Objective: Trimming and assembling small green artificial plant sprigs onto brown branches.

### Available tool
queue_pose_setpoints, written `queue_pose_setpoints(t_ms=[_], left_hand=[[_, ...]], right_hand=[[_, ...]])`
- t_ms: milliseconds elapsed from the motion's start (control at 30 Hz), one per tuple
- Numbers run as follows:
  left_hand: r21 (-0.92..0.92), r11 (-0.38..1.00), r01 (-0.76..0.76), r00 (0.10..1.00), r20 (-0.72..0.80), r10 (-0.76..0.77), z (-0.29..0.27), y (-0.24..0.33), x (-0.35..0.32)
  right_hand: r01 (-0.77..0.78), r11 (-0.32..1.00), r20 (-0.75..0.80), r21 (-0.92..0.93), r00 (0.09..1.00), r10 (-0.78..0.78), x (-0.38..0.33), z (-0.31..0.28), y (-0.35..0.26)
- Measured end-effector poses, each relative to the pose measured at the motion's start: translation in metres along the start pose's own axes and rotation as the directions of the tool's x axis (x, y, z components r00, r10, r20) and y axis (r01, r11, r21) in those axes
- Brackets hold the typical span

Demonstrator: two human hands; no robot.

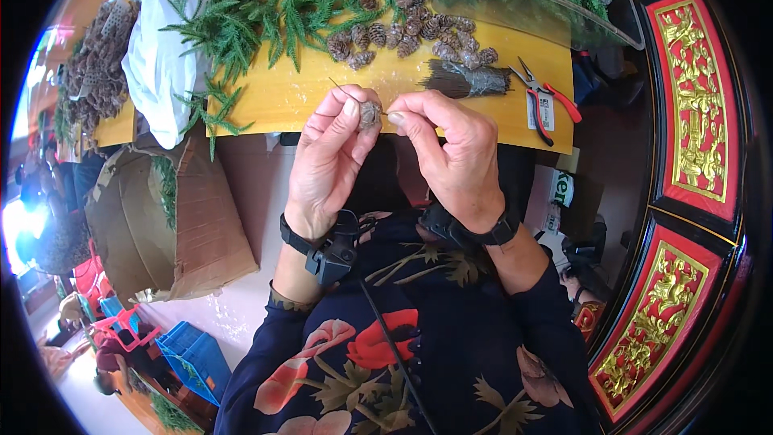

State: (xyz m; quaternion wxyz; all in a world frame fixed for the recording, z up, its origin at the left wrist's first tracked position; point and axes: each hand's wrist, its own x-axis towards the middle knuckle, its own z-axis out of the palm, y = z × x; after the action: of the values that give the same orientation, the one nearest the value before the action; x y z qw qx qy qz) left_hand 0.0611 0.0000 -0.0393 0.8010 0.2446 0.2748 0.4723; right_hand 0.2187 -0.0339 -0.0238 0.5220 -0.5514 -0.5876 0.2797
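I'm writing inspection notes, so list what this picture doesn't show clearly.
Head view: pine cone, far side, hidden by its near side and the left hand.
Head view: anything in the right hand's pinch, covered by fingers.
Head view: clear bin, cut off by top edge.

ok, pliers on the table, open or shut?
Open: the pliers lie with their handles spread wide, and the tips look parted too.

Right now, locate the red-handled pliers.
In the head view, the pliers lie near the right end of the yellow table, just right of the dark bundle.
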Motion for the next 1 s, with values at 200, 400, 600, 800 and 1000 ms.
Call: queue_pose_setpoints(t_ms=[200,400,600,800,1000], left_hand=[[0.022,1.0,-0.015,0.997,0.075,0.013,-0.001,-0.002,0.002],[0.164,0.983,0.078,0.995,0.044,-0.086,-0.002,0.011,-0.001],[0.174,0.979,0.105,0.97,0.2,-0.139,-0.004,0.013,0.002],[0.174,0.982,0.075,0.974,0.196,-0.109,-0.001,0.017,0.0],[0.155,0.986,0.07,0.987,0.131,-0.09,0.005,0.02,-0.001]], right_hand=[[0.115,0.986,-0.001,-0.122,0.993,-0.116,0.004,-0.006,0.001],[0.207,0.961,0.135,-0.184,0.974,-0.184,0.016,-0.023,0.004],[0.251,0.959,0.212,-0.135,0.952,-0.219,0.022,-0.031,0.001],[-0.188,0.925,0.032,0.331,0.982,0.188,0.009,-0.02,0.003],[-0.367,0.816,0.282,0.446,0.923,0.261,0.006,-0.01,-0.002]])
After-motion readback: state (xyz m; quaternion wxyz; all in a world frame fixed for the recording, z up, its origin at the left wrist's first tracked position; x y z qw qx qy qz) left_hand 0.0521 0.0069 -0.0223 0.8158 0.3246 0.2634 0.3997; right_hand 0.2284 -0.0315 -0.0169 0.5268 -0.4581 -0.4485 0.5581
